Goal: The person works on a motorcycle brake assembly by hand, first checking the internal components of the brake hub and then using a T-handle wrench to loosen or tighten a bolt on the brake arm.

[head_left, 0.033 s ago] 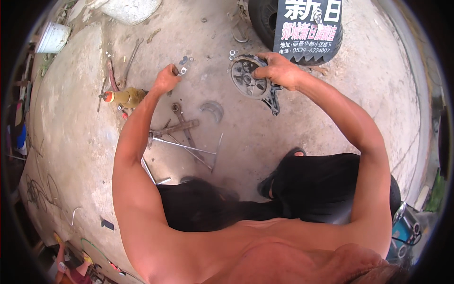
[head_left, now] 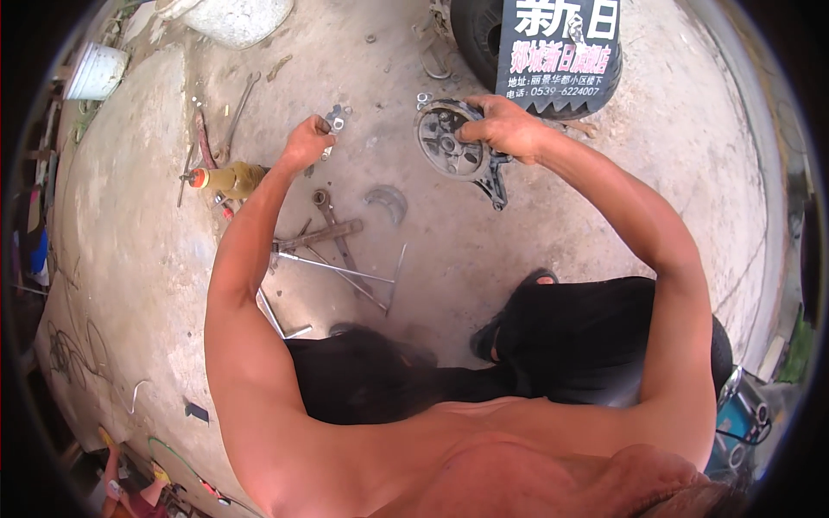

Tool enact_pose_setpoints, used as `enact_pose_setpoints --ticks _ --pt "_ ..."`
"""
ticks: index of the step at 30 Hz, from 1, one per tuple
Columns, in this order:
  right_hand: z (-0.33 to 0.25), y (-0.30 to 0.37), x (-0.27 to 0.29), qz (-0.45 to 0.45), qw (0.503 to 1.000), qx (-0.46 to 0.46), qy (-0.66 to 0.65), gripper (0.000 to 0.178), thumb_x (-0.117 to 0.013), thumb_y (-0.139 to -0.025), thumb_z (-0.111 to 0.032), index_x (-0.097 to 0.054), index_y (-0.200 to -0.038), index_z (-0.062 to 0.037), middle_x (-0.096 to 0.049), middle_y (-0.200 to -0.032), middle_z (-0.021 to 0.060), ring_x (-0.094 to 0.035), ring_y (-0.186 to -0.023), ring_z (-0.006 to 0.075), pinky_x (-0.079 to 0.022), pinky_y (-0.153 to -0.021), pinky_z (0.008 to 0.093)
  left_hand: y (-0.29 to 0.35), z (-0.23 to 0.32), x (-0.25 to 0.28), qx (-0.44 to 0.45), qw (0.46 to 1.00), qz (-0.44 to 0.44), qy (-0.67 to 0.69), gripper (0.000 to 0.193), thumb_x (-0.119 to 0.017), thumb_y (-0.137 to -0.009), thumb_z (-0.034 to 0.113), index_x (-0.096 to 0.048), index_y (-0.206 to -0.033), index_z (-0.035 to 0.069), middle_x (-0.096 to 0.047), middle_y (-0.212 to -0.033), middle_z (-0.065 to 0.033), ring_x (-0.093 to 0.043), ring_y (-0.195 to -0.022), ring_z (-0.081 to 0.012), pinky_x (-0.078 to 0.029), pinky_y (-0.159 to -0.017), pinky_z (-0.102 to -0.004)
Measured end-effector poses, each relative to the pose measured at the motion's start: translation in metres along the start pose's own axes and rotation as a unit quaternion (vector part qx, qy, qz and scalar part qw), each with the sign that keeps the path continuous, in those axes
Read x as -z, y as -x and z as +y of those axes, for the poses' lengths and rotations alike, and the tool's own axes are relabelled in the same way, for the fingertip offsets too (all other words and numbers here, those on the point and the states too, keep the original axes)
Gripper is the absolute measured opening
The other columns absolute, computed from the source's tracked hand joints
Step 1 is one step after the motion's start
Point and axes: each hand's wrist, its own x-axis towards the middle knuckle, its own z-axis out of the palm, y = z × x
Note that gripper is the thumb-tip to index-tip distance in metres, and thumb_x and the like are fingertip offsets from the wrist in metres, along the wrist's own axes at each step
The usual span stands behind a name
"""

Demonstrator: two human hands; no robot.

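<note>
My left hand (head_left: 308, 143) is closed, its fingertips pinching a small shiny metal piece (head_left: 327, 153). It seems to run up to a ring-shaped end (head_left: 338, 124), but my fingers hide its middle. Small loose metal parts (head_left: 336, 111) lie just beyond. My right hand (head_left: 508, 129) grips the right edge of a round brake plate (head_left: 445, 142), thumb on its face and fingers behind. A bracket arm (head_left: 493, 190) sticks out from the plate toward me. Nuts or washers (head_left: 423, 99) are on the ground beside its far edge.
Wrenches (head_left: 337, 229) and thin metal rods lie in front of my feet, near a curved brake shoe (head_left: 389, 203). A yellowish bottle (head_left: 235, 179) with a red cap is by my left forearm. Beyond my right hand, a black sign (head_left: 560, 52) leans on a tyre (head_left: 477, 39).
My left hand has shifted slightly, and more of the shiny metal piece now shows below its fingertips. The brake plate and right hand have moved a touch to the left in view.
</note>
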Motion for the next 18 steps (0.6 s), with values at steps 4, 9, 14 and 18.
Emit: enact_pose_setpoints --ticks 4,9,14,18 --pt "-0.005 -0.004 -0.003 0.035 0.999 0.019 0.010 0.072 -0.072 -0.077 -0.016 -0.049 -0.137 0.0171 -0.065 -0.119 0.0237 -0.064 -0.103 0.0258 -0.049 -0.093 0.0342 0.017 0.075 0.011 0.041 0.922 -0.117 0.368 0.021 -0.068 -0.092 0.016 -0.062 -0.108 0.004 -0.065 -0.085 0.0007 -0.055 -0.065 -0.0063 -0.039 -0.054 -0.0250" --pt "-0.053 0.028 -0.014 0.013 0.999 -0.046 0.000 0.044 -0.069 -0.081 -0.012 -0.063 -0.120 0.0072 -0.070 -0.103 0.0126 -0.065 -0.085 0.0161 -0.052 -0.075 0.0311 0.049 0.134 0.015 -0.002 0.892 -0.096 0.442 0.017 -0.063 -0.096 0.009 -0.059 -0.112 0.007 -0.054 -0.076 0.0052 -0.037 -0.052 -0.0022 -0.026 -0.045 -0.0210" --pt "-0.011 0.003 0.001 -0.001 0.998 -0.016 -0.068 0.077 -0.073 -0.080 -0.015 -0.040 -0.141 0.0183 -0.065 -0.093 0.0148 -0.059 -0.065 0.0134 -0.047 -0.051 0.0293 0.067 0.181 0.016 -0.011 0.832 -0.088 0.547 0.037 -0.060 -0.095 0.005 -0.052 -0.131 0.009 -0.052 -0.083 0.0036 -0.034 -0.054 -0.0031 -0.027 -0.045 -0.0205" --pt "-0.013 0.005 -0.003 0.006 0.993 -0.038 -0.113 0.030 -0.072 -0.081 -0.009 -0.068 -0.105 0.0085 -0.071 -0.097 0.0124 -0.066 -0.081 0.0172 -0.052 -0.070 0.0313 0.072 0.182 0.021 -0.076 0.800 -0.134 0.580 0.048 -0.057 -0.095 0.003 -0.046 -0.141 0.013 -0.053 -0.087 0.0022 -0.034 -0.055 -0.0038 -0.028 -0.046 -0.0207"
